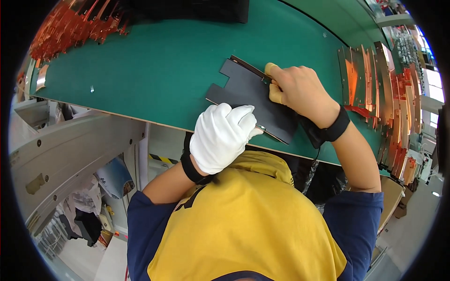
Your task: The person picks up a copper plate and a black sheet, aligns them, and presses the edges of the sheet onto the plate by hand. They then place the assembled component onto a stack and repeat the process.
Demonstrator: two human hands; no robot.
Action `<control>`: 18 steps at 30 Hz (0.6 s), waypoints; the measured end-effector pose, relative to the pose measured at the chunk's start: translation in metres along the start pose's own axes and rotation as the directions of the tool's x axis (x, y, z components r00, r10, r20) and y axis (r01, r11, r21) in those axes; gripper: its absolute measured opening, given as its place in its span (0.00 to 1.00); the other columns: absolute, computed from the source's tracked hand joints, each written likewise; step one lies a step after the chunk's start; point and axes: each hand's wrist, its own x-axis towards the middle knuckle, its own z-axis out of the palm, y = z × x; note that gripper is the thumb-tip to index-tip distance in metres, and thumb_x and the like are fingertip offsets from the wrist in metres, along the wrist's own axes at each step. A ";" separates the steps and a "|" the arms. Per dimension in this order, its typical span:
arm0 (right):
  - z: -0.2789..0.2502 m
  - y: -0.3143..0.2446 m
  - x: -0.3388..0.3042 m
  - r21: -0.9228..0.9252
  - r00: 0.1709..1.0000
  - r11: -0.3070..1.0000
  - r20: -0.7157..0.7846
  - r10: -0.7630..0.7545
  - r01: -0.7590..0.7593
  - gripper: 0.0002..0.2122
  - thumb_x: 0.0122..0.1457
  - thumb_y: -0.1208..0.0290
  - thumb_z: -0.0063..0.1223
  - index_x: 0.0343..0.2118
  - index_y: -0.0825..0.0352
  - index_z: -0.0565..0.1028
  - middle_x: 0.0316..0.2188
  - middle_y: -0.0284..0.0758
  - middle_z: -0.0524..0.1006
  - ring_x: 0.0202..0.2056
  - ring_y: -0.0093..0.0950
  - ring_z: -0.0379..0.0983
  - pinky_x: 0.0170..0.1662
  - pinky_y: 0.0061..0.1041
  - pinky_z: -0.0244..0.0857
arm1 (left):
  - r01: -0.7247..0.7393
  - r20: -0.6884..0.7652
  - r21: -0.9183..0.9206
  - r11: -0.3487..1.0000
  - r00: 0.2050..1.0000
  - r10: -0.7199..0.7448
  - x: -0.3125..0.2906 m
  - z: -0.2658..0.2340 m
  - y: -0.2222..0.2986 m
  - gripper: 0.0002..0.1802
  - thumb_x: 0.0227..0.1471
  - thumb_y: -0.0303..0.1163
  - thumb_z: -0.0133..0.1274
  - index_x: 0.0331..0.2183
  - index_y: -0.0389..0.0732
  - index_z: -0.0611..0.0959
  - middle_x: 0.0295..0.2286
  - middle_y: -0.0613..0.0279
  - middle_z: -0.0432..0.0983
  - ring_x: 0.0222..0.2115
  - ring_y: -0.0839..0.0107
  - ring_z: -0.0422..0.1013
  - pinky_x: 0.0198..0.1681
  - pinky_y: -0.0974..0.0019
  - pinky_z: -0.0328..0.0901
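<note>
A flat dark grey panel [253, 93] with a notched left side lies tilted at the front of the green table. My left hand [220, 136], in a white glove, is closed on its near edge, beside a small metallic fitting [261, 127]. At the far edge, next to a narrow dark strip [247, 65], my right hand [300, 89] grips the panel between thumb and forefinger. Yellow finger cots cover those two fingertips; the rest of that hand is bare. Its other fingers are curled in. Black bands circle both wrists.
Many thin copper-coloured and dark plates [370, 84] stand in a row at the right. Orange-red strips [79, 28] are piled at the far left, near a black box [201, 9]. The green tabletop [154, 70] ends at a near edge before my body. A black object [311, 133] sits below my right wrist.
</note>
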 end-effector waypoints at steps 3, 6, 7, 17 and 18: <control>0.002 0.018 -0.020 0.267 0.985 0.955 -0.141 -0.098 0.133 0.09 0.47 0.76 0.55 0.33 0.69 0.72 0.22 0.40 0.73 0.23 0.36 0.71 0.25 0.33 0.64 | 0.002 -0.020 -0.007 1.000 1.000 -0.002 -0.003 0.004 -0.002 0.15 0.39 0.38 0.64 0.24 0.43 0.74 0.32 0.65 0.75 0.21 0.66 0.62 0.24 0.63 0.62; -0.002 0.020 -0.047 0.321 0.979 0.945 -0.206 0.005 0.062 0.12 0.47 0.76 0.59 0.36 0.68 0.74 0.23 0.39 0.74 0.23 0.35 0.71 0.26 0.31 0.65 | 0.014 -0.043 -0.019 1.000 0.999 -0.014 -0.006 0.005 -0.001 0.15 0.40 0.38 0.63 0.24 0.43 0.73 0.32 0.65 0.75 0.21 0.67 0.62 0.23 0.63 0.62; -0.001 0.020 -0.056 0.359 0.970 0.933 -0.236 0.065 0.025 0.13 0.47 0.76 0.61 0.38 0.68 0.75 0.23 0.38 0.75 0.23 0.35 0.71 0.26 0.31 0.66 | 0.015 -0.043 -0.025 1.000 0.999 -0.016 -0.006 0.005 0.001 0.15 0.40 0.39 0.63 0.24 0.43 0.73 0.32 0.65 0.75 0.21 0.67 0.62 0.22 0.64 0.62; 0.035 0.023 -0.088 0.024 0.831 1.000 -0.556 0.005 0.010 0.13 0.46 0.79 0.59 0.38 0.67 0.78 0.24 0.35 0.76 0.22 0.32 0.72 0.25 0.27 0.66 | -0.104 0.439 0.064 0.993 0.896 0.066 0.081 -0.024 -0.017 0.41 0.29 0.44 0.69 0.47 0.41 0.73 0.43 0.58 0.72 0.47 0.60 0.67 0.50 0.58 0.61; 0.034 0.024 -0.088 -0.010 0.817 0.999 -0.576 -0.034 0.035 0.13 0.46 0.80 0.58 0.38 0.67 0.78 0.22 0.35 0.75 0.22 0.31 0.72 0.24 0.27 0.66 | -0.105 0.590 0.038 0.994 0.805 0.063 0.089 -0.024 -0.021 0.44 0.27 0.44 0.70 0.49 0.41 0.72 0.44 0.57 0.72 0.50 0.59 0.66 0.54 0.57 0.59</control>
